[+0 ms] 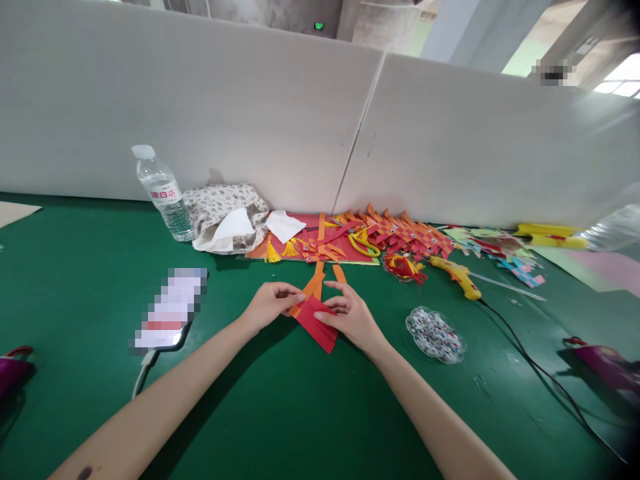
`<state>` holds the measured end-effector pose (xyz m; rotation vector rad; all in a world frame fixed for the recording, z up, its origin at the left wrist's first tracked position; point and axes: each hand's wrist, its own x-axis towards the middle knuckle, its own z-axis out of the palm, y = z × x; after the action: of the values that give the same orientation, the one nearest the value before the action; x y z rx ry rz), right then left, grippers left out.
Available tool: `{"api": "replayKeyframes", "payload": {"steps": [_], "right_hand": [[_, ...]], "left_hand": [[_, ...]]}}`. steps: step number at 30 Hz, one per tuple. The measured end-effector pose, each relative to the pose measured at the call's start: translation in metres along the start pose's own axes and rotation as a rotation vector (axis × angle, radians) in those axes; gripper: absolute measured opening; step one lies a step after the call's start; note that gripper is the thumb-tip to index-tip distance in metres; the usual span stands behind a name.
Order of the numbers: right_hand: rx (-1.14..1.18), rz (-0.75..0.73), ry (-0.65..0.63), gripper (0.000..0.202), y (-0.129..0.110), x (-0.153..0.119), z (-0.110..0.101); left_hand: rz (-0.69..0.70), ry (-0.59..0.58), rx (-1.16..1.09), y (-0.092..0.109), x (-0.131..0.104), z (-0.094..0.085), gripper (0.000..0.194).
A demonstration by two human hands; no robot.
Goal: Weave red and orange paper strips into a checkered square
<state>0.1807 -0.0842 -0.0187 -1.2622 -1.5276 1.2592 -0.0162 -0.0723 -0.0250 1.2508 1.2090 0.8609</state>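
Between my hands, low over the green table (pixel 280 413), is a piece woven from paper strips. Its red strips (pixel 315 325) point toward me, and its orange strips (pixel 317 283) stick out the far side. My left hand (pixel 273 305) pinches the left edge of the weave, thumb and fingers meeting at an orange strip. From the right, my right hand (pixel 353 317) grips the red strips, thumb on top and fingers curled behind. The index finger reaches toward another orange strip. Fingers partly hide the weave's middle.
Behind my hands lie red and orange paper pieces with yellow tassels (pixel 273 251) and finished woven strips (pixel 400 233). To the right are a dish of googly eyes (pixel 435 335) and a yellow glue gun (pixel 456 275) with a trailing cord. Leftward stand a water bottle (pixel 167 200) and a phone (pixel 170 310).
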Motion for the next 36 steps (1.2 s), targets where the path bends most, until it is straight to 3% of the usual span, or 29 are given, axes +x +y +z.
{"api": "replayKeyframes", "payload": {"steps": [8, 23, 29, 36], "right_hand": [[0.049, -0.081, 0.230, 0.053, -0.0086, 0.0004, 0.0016], [0.067, -0.097, 0.257, 0.051, -0.0055, 0.0010, 0.0030], [0.080, -0.085, 0.237, 0.051, -0.0067, 0.0016, 0.0024], [-0.043, 0.065, 0.023, 0.065, 0.0005, 0.0001, 0.0038]], "left_hand": [[0.073, -0.169, 0.155, -0.0035, -0.0006, 0.0007, 0.026], [0.029, -0.209, 0.099, 0.0019, -0.0022, 0.0004, 0.028], [0.039, -0.210, 0.096, -0.0001, -0.0012, 0.0002, 0.027], [0.060, -0.091, 0.058, -0.0025, -0.0004, 0.0015, 0.029]]}}
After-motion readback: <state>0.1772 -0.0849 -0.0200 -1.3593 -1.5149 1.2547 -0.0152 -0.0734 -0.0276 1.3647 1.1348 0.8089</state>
